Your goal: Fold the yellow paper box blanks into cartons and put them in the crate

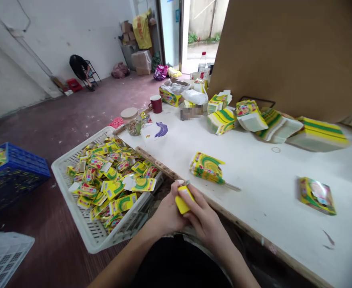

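At the near edge of the table, both of my hands are closed around a small yellow carton (183, 200). My left hand (167, 210) grips it from the left, and my right hand (204, 216) has its fingers over the top and right side. Just beyond them lies a stack of flat yellow-green cartons (207, 167), with a thin metal strip (232, 187) sticking out beside it. To the left, a white plastic crate (96, 236) holds a heap of small yellow cartons (113, 188), some with their white flaps open.
On the white table (263, 176) are a single flat carton pack (317, 196), several carton stacks (317, 134) along the cardboard panel (284, 56), a maroon mug (156, 104) and a glass jar (133, 126). A blue crate (29, 176) stands on the floor at left.
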